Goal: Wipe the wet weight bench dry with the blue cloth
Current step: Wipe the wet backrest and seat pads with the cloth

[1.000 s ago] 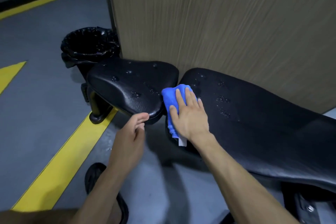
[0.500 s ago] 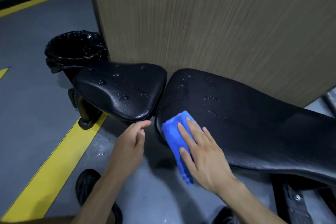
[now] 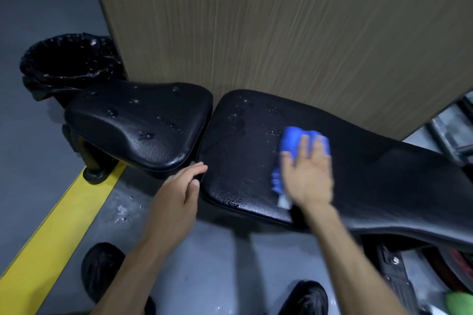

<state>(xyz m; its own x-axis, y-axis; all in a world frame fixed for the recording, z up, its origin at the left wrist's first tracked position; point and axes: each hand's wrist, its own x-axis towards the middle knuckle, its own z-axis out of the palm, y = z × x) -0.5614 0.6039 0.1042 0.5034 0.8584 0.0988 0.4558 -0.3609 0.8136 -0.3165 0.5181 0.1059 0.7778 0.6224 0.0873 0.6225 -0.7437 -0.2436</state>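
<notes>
One black bin (image 3: 69,64) sits left of the weight bench (image 3: 371,181), which has two wet pads. The left hand (image 3: 176,197) touches the near edge, fingers loosely bent. The right hand (image 3: 307,174) presses one blue cloth (image 3: 294,138) flat on the long pad, fingers straight and spread.

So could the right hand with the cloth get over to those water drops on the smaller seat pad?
Probably yes. The right hand presses the blue cloth on the long pad; nothing lies between it and the seat pad.
</notes>
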